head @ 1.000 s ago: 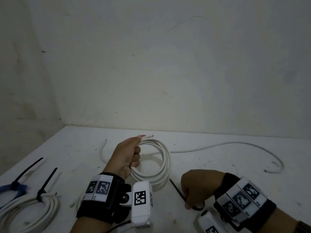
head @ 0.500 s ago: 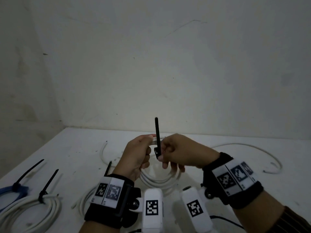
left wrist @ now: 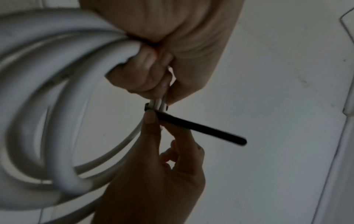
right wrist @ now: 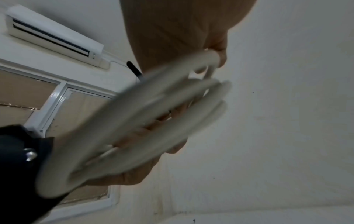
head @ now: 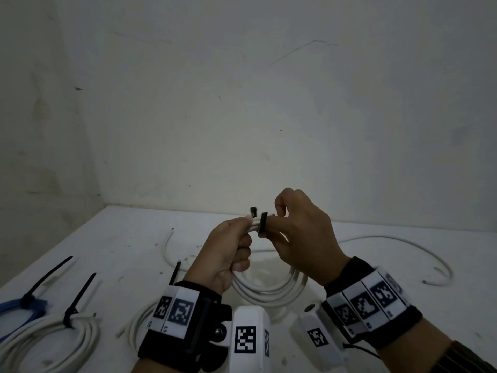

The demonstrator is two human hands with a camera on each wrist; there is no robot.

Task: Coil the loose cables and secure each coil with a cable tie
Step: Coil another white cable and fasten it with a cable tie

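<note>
Tying the coil
Our left hand (head: 228, 254) grips the coil (head: 269, 292); our right hand (head: 301, 238) pinches the tie (left wrist: 199, 128) round it.

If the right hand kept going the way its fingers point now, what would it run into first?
The right hand points left, its fingertips pinching the black tie around the white coil. Just beyond are the left hand's fingers gripping that coil, probably the first contact; depth is unclear.
</note>
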